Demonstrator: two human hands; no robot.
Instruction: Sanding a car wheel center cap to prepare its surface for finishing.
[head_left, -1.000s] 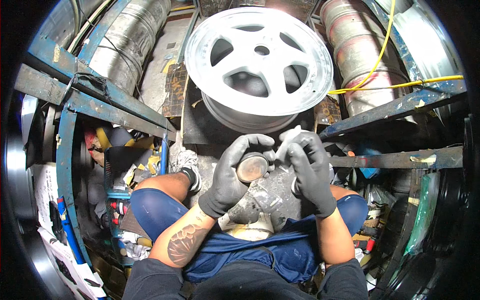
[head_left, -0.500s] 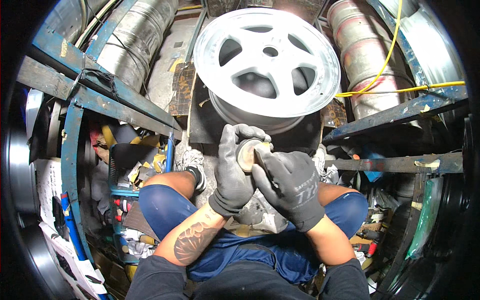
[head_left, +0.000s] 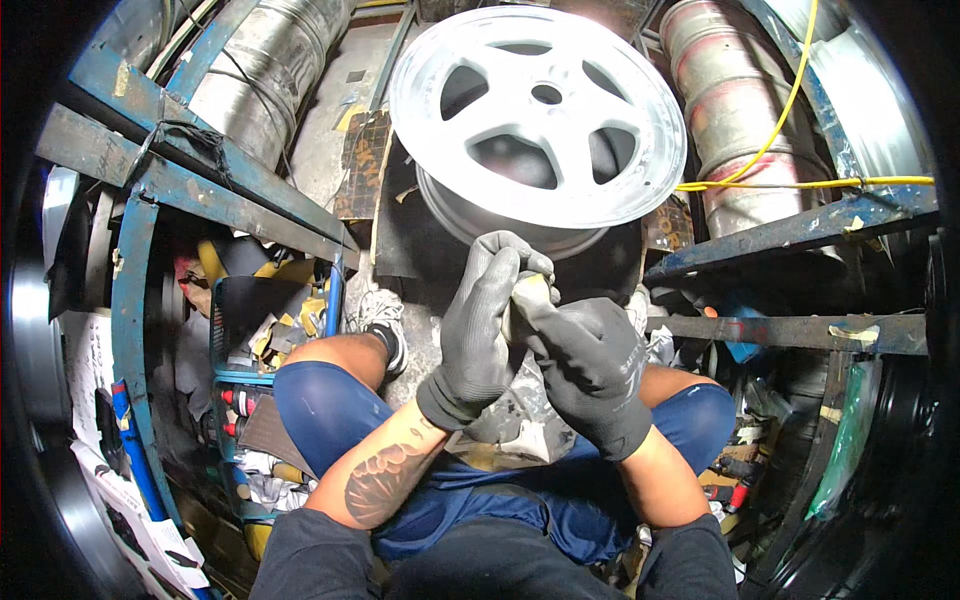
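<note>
Both my hands wear dark grey coated gloves and meet in front of the near edge of a white five-spoke wheel rim [head_left: 572, 150]. My left hand [head_left: 478, 325] curls its fingers around a small round disc-like piece [head_left: 531, 291], pale with a yellowish patch. From the other side, my right hand [head_left: 590, 365] pinches the same piece with thumb and fingers. The piece is tilted and partly covered by the gloves; I cannot make out its exact kind. The wheel rim lies face up, tipped, on a dark support, apart from my hands.
Blue metal frames [head_left: 240, 205] stand on the left, with another blue frame bar [head_left: 790, 240] on the right. Stacked bare wheel barrels [head_left: 735, 115] lie behind the right frame, where a yellow cable [head_left: 800, 184] crosses. A cluttered shelf [head_left: 265, 375] sits beside my left knee.
The round piece has turned from showing its broad face to a tilted pose. My left hand has rotated and shifted slightly right and up; my right fingers remain at the piece.
</note>
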